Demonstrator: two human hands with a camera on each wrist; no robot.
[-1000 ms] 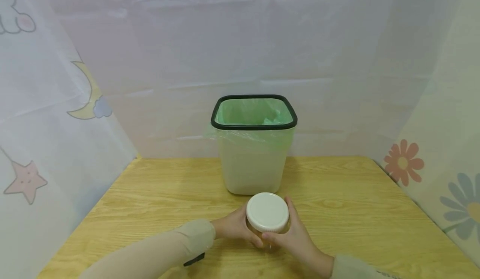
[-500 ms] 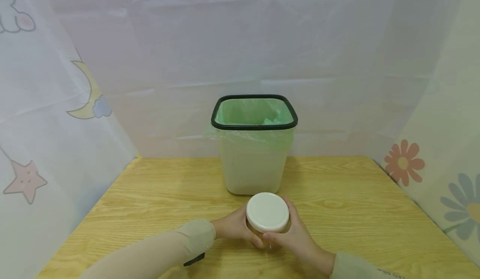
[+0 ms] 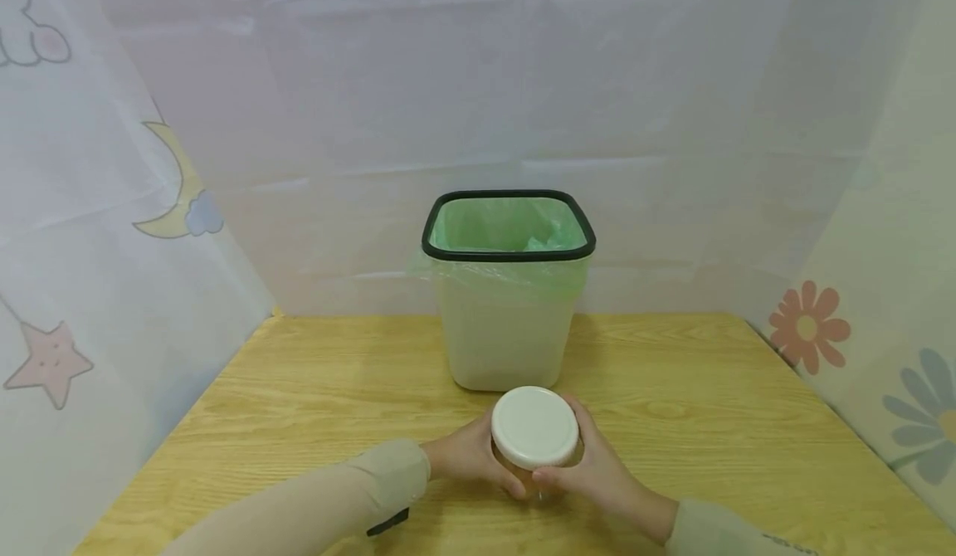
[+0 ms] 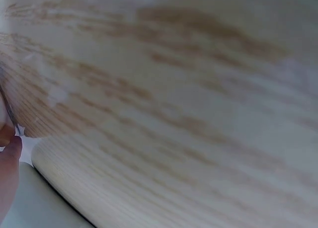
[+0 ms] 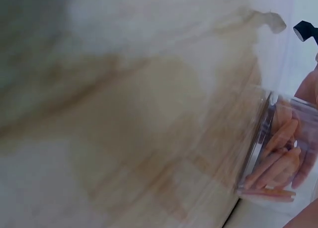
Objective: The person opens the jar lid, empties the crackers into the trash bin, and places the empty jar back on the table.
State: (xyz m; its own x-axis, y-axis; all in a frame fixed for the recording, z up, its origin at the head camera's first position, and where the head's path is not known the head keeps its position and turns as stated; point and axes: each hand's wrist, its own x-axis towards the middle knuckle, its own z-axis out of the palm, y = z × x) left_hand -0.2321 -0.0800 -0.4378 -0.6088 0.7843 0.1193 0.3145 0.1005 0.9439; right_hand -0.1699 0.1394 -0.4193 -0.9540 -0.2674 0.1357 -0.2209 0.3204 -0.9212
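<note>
A clear jar (image 5: 278, 153) with a round white lid (image 3: 534, 426) stands upright on the wooden table, in front of the bin in the head view. My left hand (image 3: 470, 458) grips it from the left side, thumb toward me. On the opposite side my right hand (image 3: 601, 473) curls round the jar, its thumb at the front just under the lid's edge. Finger-like shapes show through the jar's clear wall in the right wrist view. Only part of the left hand (image 4: 9, 173) appears at the left wrist view's edge.
Behind the jar stands a pale, translucent waste bin (image 3: 508, 324) with a dark rim (image 3: 508, 255) and a green plastic liner (image 3: 489, 224). Pale printed sheets (image 3: 478, 83) hang round the back and sides of the table (image 3: 336, 365).
My right thumb has shifted slightly to the right at the front of the jar. The head view has moved a touch. Both hands keep hold of the jar.
</note>
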